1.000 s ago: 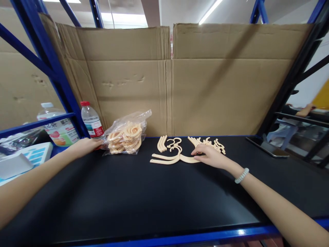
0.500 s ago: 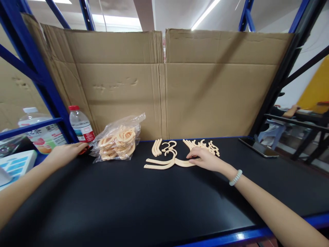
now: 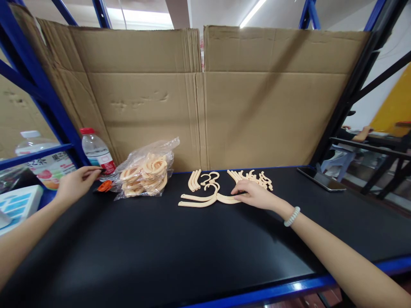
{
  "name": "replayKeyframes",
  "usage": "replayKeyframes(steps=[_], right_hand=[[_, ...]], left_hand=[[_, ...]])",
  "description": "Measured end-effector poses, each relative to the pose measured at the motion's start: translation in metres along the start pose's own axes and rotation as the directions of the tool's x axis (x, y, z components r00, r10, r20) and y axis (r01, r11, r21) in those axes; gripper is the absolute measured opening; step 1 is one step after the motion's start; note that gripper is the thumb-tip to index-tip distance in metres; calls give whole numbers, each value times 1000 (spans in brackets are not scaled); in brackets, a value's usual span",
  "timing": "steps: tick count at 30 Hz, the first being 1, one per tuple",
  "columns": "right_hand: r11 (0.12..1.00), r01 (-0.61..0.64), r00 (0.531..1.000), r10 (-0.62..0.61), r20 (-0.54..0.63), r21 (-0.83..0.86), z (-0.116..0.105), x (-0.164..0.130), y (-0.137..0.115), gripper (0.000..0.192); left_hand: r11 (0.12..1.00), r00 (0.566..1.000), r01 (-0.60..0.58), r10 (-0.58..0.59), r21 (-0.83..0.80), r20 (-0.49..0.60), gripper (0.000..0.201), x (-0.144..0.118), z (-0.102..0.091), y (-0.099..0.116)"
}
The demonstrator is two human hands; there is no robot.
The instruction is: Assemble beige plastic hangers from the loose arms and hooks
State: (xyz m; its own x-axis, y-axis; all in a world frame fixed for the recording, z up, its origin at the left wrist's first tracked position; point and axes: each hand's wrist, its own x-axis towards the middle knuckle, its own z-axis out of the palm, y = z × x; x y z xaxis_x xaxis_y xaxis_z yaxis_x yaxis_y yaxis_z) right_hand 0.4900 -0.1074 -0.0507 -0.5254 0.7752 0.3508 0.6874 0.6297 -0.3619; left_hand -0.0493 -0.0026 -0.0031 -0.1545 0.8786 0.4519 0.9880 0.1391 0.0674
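Note:
My left hand is raised at the left, its thumb and fingers pinched together in front of the red-capped bottle. A small dark bit shows at the fingertips, too small to name. Just below lies an orange and black object, beside the clear bag of cream plastic hanger parts. My right hand is closed round the right end of a cream plastic hanger lying on the black table. Its two left arms are spread, with hooks at the centre.
Behind the hanger lie curved arms, loose hooks and a pile of small parts. A phone rests at the back right. A cardboard wall closes the back. A large bottle and a white-blue tray are at left.
My left hand has lifted and drawn back from the orange and black object, which now shows. My right hand stays on the hanger. The view has shifted slightly.

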Motion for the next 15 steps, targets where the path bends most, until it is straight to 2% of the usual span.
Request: replayKeyframes(steps=[3,4,6,8,11,13,15], right_hand=[[1000,8,1000,-8,-11,-3,-1,0,-1,12],[1000,11,1000,-11,-16,-3,-1,0,-1,11],[1000,11,1000,-11,-21,-3,-1,1,0,11],[1000,8,1000,-8,-13,-2,0,1,1,11],[1000,10,1000,-10,0,-1,0,0,2,12],[1000,9,1000,-9,-5,-1,0,0,1,12],[1000,6,1000,-6,-9,-2,-1,1,0,13]], left_hand=[[999,999,37,-37,1,0,56,4,-14,-9],[1000,999,12,-13,18,46,55,6,-19,-14],[999,978,-46,45,0,205,52,11,-29,-23],[993,910,-75,104,-87,401,49,13,-34,-30],[986,761,-134,169,-104,627,41,8,-31,-32],[978,696,-204,182,-52,694,32,0,-25,-27],[965,673,-262,207,-32,710,27,-9,-23,-18]])
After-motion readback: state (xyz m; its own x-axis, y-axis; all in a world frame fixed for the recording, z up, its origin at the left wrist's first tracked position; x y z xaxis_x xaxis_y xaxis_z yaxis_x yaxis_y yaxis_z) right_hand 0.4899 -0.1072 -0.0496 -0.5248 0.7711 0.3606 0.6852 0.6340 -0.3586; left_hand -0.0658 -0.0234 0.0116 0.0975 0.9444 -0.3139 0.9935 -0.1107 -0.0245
